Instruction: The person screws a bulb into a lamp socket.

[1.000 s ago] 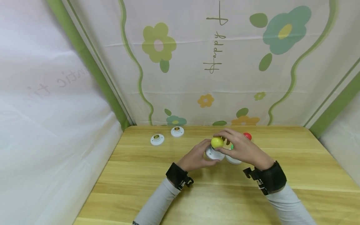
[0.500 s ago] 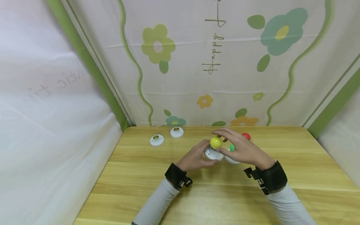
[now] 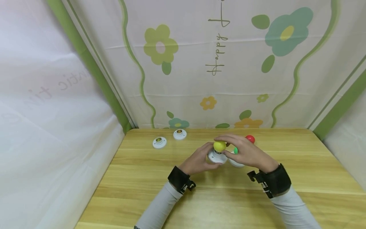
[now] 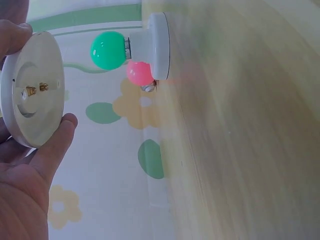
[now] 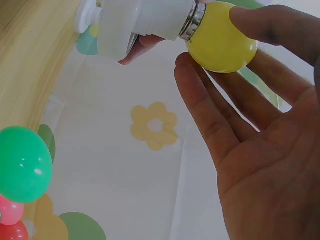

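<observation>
My left hand (image 3: 197, 161) grips the rim of a round white lamp holder (image 3: 213, 157), raised off the table; the left wrist view shows its underside with brass screws (image 4: 31, 91). A yellow light bulb (image 3: 219, 146) stands in that holder, with a narrow band of its metal collar (image 5: 193, 21) showing. My right hand (image 3: 247, 152) has its thumb and fingers curved round the yellow bulb from the right. Just right of the held pair, partly behind my right hand, a green bulb (image 4: 108, 50) sits in another white holder (image 4: 159, 47) on the table.
Two bare white lamp holders, a nearer one (image 3: 159, 142) and a farther one (image 3: 179, 134), lie at the table's back left. A red bulb (image 3: 250, 139) lies beyond my right hand, with a pink bulb (image 5: 10, 210) near it. Printed cloth (image 3: 183, 79) hangs behind the table.
My right fingers spread away from the yellow bulb half a second ago and have come back round it. My left hand and its holder have barely moved.
</observation>
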Tool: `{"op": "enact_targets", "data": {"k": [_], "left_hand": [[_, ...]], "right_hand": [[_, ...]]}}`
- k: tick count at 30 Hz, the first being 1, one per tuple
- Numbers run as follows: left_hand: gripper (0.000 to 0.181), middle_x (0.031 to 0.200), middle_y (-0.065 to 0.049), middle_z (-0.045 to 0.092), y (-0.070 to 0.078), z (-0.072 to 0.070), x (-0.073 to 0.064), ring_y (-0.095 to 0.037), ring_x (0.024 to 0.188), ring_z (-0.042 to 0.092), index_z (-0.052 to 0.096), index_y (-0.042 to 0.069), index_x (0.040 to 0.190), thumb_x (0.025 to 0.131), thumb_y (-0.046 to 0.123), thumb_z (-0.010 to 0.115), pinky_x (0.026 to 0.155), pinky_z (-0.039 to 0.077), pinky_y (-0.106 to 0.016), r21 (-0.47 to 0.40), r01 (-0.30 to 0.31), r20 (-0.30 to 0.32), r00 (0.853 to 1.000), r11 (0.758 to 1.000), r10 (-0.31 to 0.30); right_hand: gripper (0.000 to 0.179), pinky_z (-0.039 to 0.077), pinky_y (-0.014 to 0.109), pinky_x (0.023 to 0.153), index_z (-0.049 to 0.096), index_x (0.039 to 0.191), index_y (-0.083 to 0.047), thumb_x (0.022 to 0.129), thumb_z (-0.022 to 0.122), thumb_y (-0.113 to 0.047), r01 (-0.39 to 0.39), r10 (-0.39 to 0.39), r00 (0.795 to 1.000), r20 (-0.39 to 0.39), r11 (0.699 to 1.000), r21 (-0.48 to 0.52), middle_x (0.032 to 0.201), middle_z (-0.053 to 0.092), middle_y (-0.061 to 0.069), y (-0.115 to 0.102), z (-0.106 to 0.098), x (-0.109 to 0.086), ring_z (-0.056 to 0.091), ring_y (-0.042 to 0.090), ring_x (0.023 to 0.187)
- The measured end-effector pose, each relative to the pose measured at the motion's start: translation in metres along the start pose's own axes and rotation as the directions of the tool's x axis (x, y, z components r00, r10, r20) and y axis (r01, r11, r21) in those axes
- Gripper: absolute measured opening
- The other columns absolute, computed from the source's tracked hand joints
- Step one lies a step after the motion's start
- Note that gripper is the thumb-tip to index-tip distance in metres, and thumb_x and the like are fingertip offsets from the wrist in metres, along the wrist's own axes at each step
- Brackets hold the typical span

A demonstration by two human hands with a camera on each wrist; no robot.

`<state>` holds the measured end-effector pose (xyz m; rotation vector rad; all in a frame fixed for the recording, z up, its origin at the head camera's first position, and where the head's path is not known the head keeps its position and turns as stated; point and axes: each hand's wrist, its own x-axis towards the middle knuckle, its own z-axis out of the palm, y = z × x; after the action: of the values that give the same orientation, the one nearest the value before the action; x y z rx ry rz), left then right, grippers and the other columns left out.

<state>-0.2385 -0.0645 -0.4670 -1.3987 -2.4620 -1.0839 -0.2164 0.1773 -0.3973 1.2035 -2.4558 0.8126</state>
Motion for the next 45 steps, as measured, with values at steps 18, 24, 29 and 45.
{"op": "enact_targets", "data": {"k": [18,24,29,45], "left_hand": [[0.066,0.146,-0.009,0.059,-0.0017,0.0039,0.0009,-0.017,0.133,0.062,0.051,0.008,0.150,0.094,0.024,0.084,0.111,0.052,-0.023,0.003,-0.005,-0.001,1.000,1.000,0.005],[0.066,0.145,-0.010,0.060,-0.0023,0.0054,0.0007,-0.018,0.131,0.062,0.052,0.006,0.148,0.093,0.023,0.085,0.110,0.053,-0.023,-0.009,-0.003,0.005,1.000,1.000,0.003],[0.067,0.145,-0.010,0.060,-0.0022,0.0050,0.0007,-0.019,0.132,0.062,0.052,0.005,0.148,0.093,0.023,0.085,0.112,0.052,-0.024,-0.003,0.002,0.007,1.000,1.000,-0.002],[0.072,0.144,-0.009,0.060,-0.0019,0.0048,-0.0001,-0.018,0.134,0.061,0.047,0.006,0.154,0.094,0.022,0.084,0.115,0.051,-0.027,-0.016,-0.013,0.025,1.000,1.000,0.013]], "right_hand": [[0.047,0.063,0.031,0.076,0.069,0.128,-0.007,0.088,0.090,-0.021,-0.070,0.069,0.997,-0.027,0.996,-0.047,0.119,0.073,0.005,-0.0020,0.0007,0.0012,0.069,0.011,0.093],[0.048,0.062,0.030,0.076,0.068,0.128,-0.009,0.089,0.089,-0.027,-0.101,0.101,0.995,-0.004,0.993,-0.064,0.118,0.072,0.003,-0.0009,0.0007,0.0007,0.067,0.010,0.092],[0.062,0.061,0.034,0.081,0.061,0.144,-0.012,0.091,0.087,-0.029,-0.149,0.150,0.988,0.031,0.988,-0.028,0.140,0.067,0.008,-0.0006,-0.0026,-0.0036,0.068,0.016,0.105],[0.047,0.064,0.037,0.085,0.070,0.135,-0.009,0.090,0.079,0.001,-0.018,0.017,1.000,0.027,0.999,0.045,0.136,0.071,0.009,0.0027,-0.0020,-0.0067,0.069,0.027,0.118]]}}
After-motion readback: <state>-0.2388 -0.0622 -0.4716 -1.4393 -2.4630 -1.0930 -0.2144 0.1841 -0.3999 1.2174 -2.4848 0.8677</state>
